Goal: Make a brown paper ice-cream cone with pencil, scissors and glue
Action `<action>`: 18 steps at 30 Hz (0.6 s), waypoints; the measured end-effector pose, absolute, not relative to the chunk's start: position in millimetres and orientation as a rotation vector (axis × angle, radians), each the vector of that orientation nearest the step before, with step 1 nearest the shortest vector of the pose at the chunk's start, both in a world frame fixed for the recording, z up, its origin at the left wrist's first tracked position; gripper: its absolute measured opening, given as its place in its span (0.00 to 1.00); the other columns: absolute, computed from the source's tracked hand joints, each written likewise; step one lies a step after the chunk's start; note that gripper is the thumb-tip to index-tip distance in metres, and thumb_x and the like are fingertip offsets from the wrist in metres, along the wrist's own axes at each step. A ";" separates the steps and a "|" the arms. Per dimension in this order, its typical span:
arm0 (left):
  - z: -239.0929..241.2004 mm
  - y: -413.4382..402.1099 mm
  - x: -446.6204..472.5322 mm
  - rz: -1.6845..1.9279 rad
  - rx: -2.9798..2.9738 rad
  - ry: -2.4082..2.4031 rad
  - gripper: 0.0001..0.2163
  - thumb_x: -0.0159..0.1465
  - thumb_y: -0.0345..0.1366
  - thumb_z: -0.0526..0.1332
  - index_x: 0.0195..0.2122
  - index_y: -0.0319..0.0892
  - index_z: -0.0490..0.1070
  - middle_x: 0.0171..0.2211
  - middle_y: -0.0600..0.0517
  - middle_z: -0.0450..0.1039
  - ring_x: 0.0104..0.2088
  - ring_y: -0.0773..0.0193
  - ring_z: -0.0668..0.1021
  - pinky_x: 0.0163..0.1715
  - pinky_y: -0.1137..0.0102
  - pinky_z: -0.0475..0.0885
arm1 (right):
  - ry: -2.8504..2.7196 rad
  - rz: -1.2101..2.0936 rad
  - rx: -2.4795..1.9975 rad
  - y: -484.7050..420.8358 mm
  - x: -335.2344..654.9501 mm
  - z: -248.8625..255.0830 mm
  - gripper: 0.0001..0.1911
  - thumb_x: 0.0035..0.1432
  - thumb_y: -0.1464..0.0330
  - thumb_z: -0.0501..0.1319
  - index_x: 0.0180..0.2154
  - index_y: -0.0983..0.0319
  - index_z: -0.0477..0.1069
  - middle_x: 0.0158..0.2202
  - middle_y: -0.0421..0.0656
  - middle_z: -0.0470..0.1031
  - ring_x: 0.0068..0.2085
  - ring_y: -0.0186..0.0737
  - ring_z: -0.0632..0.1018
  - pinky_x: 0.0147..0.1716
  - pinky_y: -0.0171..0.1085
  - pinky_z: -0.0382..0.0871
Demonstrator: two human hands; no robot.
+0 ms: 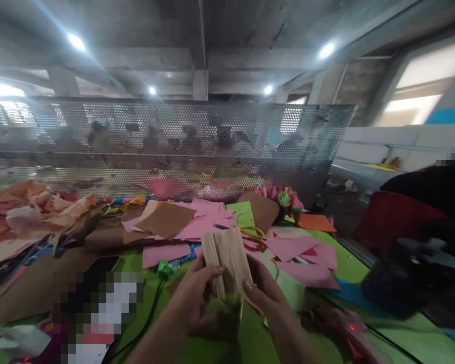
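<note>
A bundle of thin, pale wooden sticks (227, 253) stands nearly upright in front of me, between both hands. On its left side, my left hand (202, 285) grips it with the thumb across the front. My right hand (263, 288) closes round its right side, thumb also in front. Just behind the bundle lie yellow-handled scissors (253, 232) and a red scissors handle (255, 246). Beneath my hands a brown piece (212, 323) rests on the green tabletop (182, 349); its details are blurred.
Pink sheets (307, 275), brown sheets (169, 221) and a crumpled peach heap (34, 207) cover the table. A corded tool with a red light (345, 328) lies right. Cupcake-like ornaments (285, 199) stand before a perforated metal screen (174, 131). A person (432, 182) sits at right.
</note>
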State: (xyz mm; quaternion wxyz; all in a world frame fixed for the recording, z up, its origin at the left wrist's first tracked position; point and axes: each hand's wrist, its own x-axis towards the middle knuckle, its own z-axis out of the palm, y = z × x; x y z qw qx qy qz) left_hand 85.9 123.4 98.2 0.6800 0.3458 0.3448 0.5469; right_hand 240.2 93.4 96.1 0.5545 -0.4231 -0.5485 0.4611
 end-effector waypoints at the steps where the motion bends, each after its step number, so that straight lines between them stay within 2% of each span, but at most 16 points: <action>1: 98.3 116.6 88.3 1.214 0.719 0.730 0.20 0.49 0.31 0.67 0.45 0.41 0.73 0.36 0.48 0.81 0.33 0.58 0.81 0.34 0.68 0.76 | -1.185 1.189 -0.965 92.6 237.7 97.2 0.24 0.56 0.59 0.66 0.53 0.58 0.71 0.48 0.47 0.78 0.46 0.49 0.79 0.45 0.45 0.73; 4: 96.6 107.3 92.5 1.186 0.631 0.668 0.23 0.47 0.28 0.69 0.46 0.40 0.73 0.37 0.48 0.81 0.35 0.59 0.81 0.36 0.70 0.75 | -1.008 1.286 -0.964 92.7 233.6 98.2 0.19 0.51 0.58 0.70 0.43 0.61 0.76 0.40 0.46 0.81 0.40 0.48 0.80 0.41 0.42 0.74; 8: 90.1 107.7 93.7 1.226 0.575 0.659 0.25 0.49 0.28 0.67 0.51 0.43 0.71 0.37 0.50 0.81 0.35 0.59 0.82 0.34 0.71 0.75 | -1.008 1.186 -1.021 95.1 236.0 98.6 0.17 0.46 0.58 0.73 0.35 0.62 0.78 0.32 0.43 0.81 0.35 0.47 0.80 0.36 0.40 0.75; 11: 87.4 107.9 92.5 1.250 0.551 0.646 0.25 0.53 0.31 0.65 0.54 0.44 0.69 0.36 0.50 0.81 0.39 0.56 0.82 0.36 0.68 0.76 | -0.982 1.107 -1.049 93.7 236.5 100.3 0.15 0.47 0.57 0.72 0.34 0.60 0.78 0.32 0.41 0.80 0.35 0.44 0.78 0.34 0.37 0.74; 15: 88.0 105.4 93.2 1.234 0.544 0.739 0.20 0.56 0.36 0.68 0.51 0.45 0.72 0.41 0.49 0.81 0.45 0.54 0.81 0.43 0.65 0.76 | -0.929 1.060 -1.013 89.5 232.1 100.4 0.13 0.49 0.59 0.71 0.34 0.59 0.77 0.32 0.39 0.80 0.35 0.41 0.78 0.32 0.33 0.73; 18: 86.3 102.7 98.8 1.240 0.585 0.747 0.19 0.57 0.40 0.70 0.49 0.47 0.74 0.46 0.49 0.79 0.51 0.55 0.78 0.48 0.66 0.74 | -0.703 1.129 -0.926 88.1 228.6 99.3 0.19 0.43 0.61 0.73 0.39 0.57 0.75 0.37 0.40 0.81 0.39 0.43 0.80 0.34 0.34 0.74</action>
